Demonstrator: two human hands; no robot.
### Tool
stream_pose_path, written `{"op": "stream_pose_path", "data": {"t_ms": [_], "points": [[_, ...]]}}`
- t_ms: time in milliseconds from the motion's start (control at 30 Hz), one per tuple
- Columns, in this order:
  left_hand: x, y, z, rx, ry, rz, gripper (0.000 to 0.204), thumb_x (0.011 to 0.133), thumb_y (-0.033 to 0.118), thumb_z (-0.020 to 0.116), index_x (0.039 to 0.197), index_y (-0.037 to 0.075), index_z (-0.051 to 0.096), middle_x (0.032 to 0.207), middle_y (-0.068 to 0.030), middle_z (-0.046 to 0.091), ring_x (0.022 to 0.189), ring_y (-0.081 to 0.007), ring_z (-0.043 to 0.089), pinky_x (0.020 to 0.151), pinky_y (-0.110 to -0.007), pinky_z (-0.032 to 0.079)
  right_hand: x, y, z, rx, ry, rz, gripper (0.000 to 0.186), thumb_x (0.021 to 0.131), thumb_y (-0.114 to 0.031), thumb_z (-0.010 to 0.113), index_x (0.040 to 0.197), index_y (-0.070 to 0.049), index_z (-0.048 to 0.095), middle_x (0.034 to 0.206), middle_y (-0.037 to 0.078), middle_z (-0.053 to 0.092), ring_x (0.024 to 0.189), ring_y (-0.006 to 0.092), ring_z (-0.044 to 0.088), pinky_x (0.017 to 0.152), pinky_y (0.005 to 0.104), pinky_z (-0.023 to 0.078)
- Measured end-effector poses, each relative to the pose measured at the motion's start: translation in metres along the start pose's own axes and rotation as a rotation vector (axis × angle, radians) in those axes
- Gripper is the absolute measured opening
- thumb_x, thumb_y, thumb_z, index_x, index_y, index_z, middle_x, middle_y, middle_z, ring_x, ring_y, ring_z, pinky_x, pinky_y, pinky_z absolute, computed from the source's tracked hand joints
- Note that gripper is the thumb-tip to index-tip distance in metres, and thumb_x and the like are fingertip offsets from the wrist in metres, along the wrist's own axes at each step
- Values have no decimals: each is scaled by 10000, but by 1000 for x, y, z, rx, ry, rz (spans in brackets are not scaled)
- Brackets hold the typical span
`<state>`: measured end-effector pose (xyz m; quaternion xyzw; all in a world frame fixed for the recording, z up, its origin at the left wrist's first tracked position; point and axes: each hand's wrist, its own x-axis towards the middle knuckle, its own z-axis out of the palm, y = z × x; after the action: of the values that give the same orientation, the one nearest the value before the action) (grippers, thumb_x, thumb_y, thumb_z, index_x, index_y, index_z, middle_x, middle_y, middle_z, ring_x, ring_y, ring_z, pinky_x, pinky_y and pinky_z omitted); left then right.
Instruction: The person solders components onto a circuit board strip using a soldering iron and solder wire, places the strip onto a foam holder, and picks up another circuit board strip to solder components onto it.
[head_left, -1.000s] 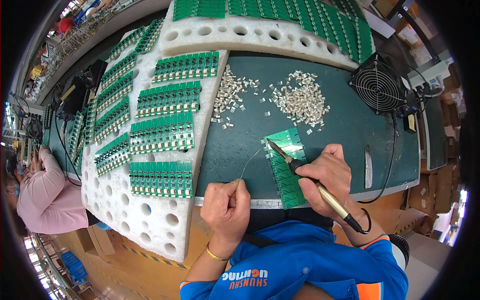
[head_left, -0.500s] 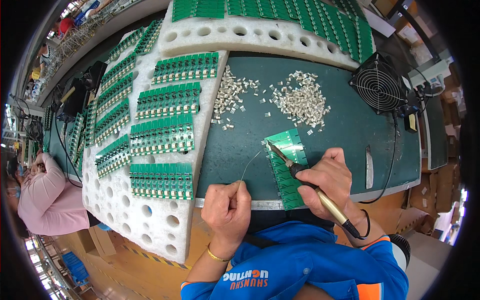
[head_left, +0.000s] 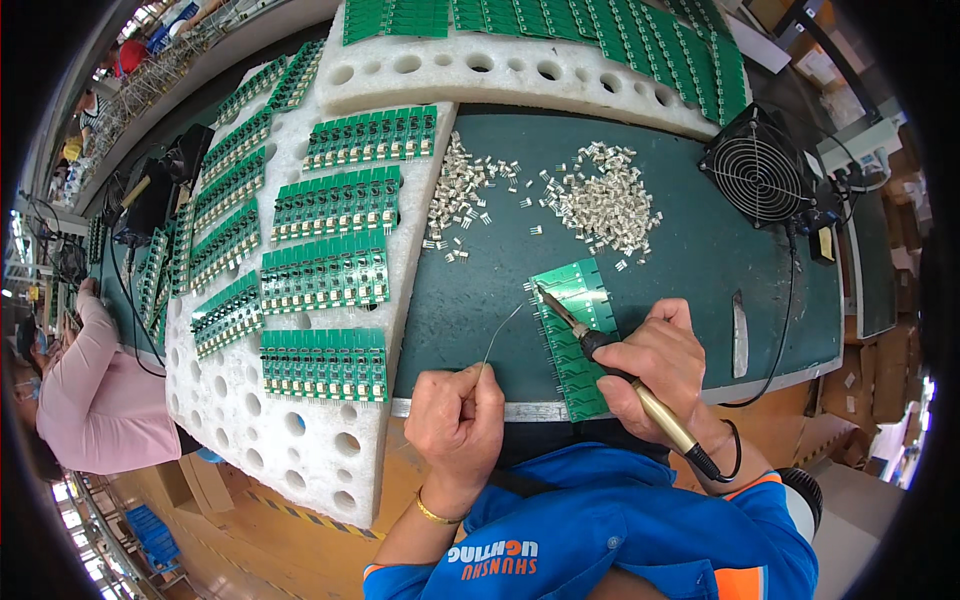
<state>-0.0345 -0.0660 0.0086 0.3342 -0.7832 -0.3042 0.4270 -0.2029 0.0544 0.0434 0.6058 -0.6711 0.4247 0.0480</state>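
My right hand [head_left: 655, 370] is closed around a soldering iron [head_left: 655, 405] with a gold-coloured handle. Its tip rests at the upper left part of a green circuit board [head_left: 572, 345], where a row of pins sticks out along the left edge. The board lies on the bench and reaches over its front edge. In my left hand [head_left: 455, 420], thumb and forefinger pinch a thin solder wire [head_left: 497, 338]. The wire curves up toward the board's pins, its end close to the iron's tip. Whether wire and tip touch is too small to tell.
Two piles of small white connectors [head_left: 605, 200] lie beyond the board. White foam trays [head_left: 345, 445] with populated boards [head_left: 323, 362] stand left and at the back. A black fan [head_left: 755, 170] sits at the right, near a flat blade-like strip [head_left: 739, 335]. Another person [head_left: 100, 400] works at far left.
The person at far left has raised and stretched an arm forward. My hands, the iron and the board have hardly moved.
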Motion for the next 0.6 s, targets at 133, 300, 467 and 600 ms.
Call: {"op": "stream_pose_path", "data": {"t_ms": [133, 300, 467, 600], "points": [[0, -1, 0, 0, -5, 5, 127, 729, -75, 732, 797, 20, 681, 633, -53, 533, 494, -132, 481, 452, -271, 380, 0, 0, 0, 7, 5, -4, 236, 903, -288, 666, 895, -53, 648, 641, 36, 576, 511, 207, 476, 640, 383, 364], [0, 0, 0, 2, -14, -7, 128, 730, -73, 736, 806, 17, 686, 637, -56, 541, 504, -137, 492, 454, -274, 385, 1, -1, -1, 11, 11, -4, 187, 827, -225, 719, 879, -55, 660, 630, 29, 583, 511, 202, 491, 641, 378, 359], [1, 0, 1, 6, -12, 11, 130, 731, -73, 735, 817, 14, 690, 639, -57, 543, 510, -141, 494, 454, -274, 386, 2, -1, -1, 13, 18, -4, 196, 747, -175, 771, 870, -61, 669, 621, 23, 589, 511, 200, 511, 642, 372, 359], [1, 1, 1, 3, 1, 7, 106, 763, -72, 705, 769, 23, 657, 655, -38, 540, 523, -92, 456, 461, -235, 341, 3, -2, -1, 9, 13, -7, 200, 741, -166, 772, 874, -60, 668, 625, 25, 592, 512, 203, 512, 644, 373, 360]]}}
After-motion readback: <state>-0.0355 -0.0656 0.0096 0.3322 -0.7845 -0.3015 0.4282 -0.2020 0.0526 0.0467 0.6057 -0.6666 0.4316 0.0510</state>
